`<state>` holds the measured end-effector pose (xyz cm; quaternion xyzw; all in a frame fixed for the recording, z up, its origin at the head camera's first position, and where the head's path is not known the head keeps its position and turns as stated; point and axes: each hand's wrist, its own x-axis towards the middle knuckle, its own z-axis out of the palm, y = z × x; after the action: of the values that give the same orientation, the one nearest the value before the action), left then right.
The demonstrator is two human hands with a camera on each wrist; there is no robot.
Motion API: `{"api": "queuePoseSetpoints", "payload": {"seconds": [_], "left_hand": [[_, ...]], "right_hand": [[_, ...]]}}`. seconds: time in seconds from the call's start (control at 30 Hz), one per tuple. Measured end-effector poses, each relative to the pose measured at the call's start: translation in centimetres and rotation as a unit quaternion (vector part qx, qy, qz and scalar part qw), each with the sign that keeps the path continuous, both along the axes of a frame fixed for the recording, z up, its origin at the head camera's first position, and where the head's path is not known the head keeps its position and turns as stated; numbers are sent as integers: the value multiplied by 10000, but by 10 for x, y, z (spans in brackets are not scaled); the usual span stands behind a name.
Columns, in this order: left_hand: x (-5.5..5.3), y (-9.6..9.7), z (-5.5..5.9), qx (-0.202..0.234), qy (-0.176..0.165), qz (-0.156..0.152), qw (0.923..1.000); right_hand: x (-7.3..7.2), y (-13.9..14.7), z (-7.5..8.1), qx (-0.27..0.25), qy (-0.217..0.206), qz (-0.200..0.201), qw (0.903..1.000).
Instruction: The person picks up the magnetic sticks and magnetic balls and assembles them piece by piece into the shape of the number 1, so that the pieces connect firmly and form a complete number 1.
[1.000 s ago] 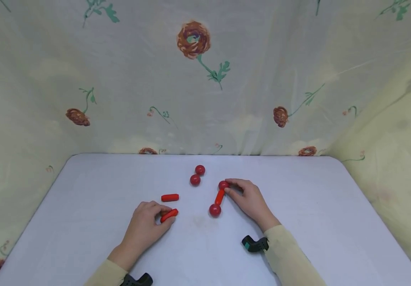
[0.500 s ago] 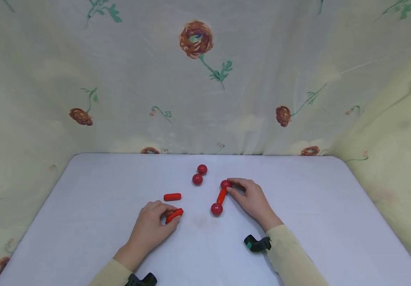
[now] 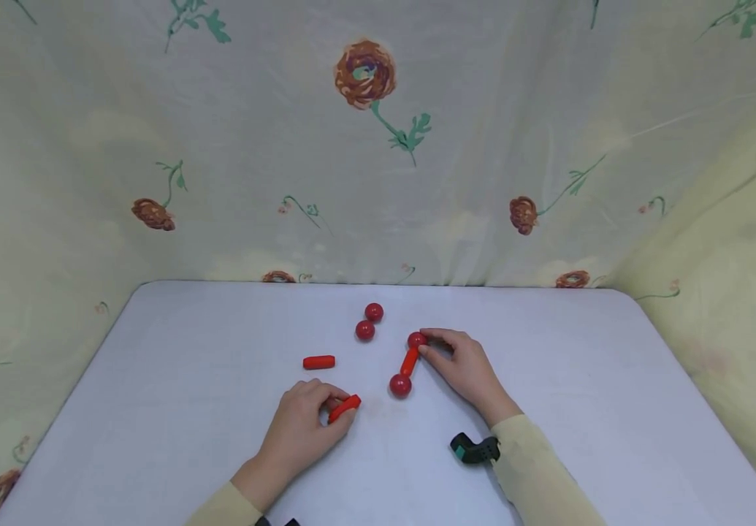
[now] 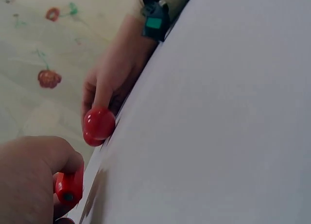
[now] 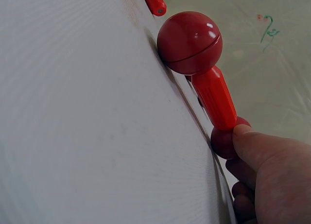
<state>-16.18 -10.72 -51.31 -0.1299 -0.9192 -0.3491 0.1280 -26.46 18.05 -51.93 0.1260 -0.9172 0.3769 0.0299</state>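
Observation:
My left hand (image 3: 312,424) pinches a short red rod (image 3: 344,409) between thumb and fingers, close over the table. In the left wrist view the end of this rod (image 4: 69,189) shows a small dark spot. My right hand (image 3: 463,369) pinches the far ball (image 3: 416,340) of a dumbbell shape: two dark red balls joined by a bright red rod (image 3: 409,361). The near ball (image 5: 189,43) has a seam line and sits at the table surface in the right wrist view. The held rod is left of and slightly nearer than that near ball (image 3: 400,386).
Another red rod (image 3: 319,362) lies beyond my left hand. Two loose red balls (image 3: 365,331) rest side by side farther back. The white table (image 3: 548,351) ends at a floral curtain (image 3: 450,219) at the back and sides. A black wrist strap (image 3: 475,448) is on the right forearm.
My left hand has carried its red rod to the right and slightly nearer, toward the dumbbell shape. My right hand keeps its pinch on the far ball. The head view has shifted slightly.

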Motion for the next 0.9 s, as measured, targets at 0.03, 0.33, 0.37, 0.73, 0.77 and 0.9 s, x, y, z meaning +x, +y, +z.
{"api": "queuePoseSetpoints", "payload": {"seconds": [0.03,0.33,0.37,0.73,0.77,0.9], "left_hand": [[1,2,0,-21,-26,-13,10000],[4,14,1,-223,-126,-165,9995],[4,15,1,-220,-115,-172,9995],[6,25,2,-308,-333,-200,9988],[5,26,2,-323,-342,-198,9987],[5,30,1,-338,-354,-171,9987]], "right_hand": [[0,0,0,7,-6,2,10000],[-2,1,-2,13,60,-25,10000],[-2,1,-2,8,68,-16,10000],[-2,-1,-2,-18,73,26,10000],[-1,-1,-2,-12,75,26,10000],[-1,-1,-1,-1,63,18,10000]]}}
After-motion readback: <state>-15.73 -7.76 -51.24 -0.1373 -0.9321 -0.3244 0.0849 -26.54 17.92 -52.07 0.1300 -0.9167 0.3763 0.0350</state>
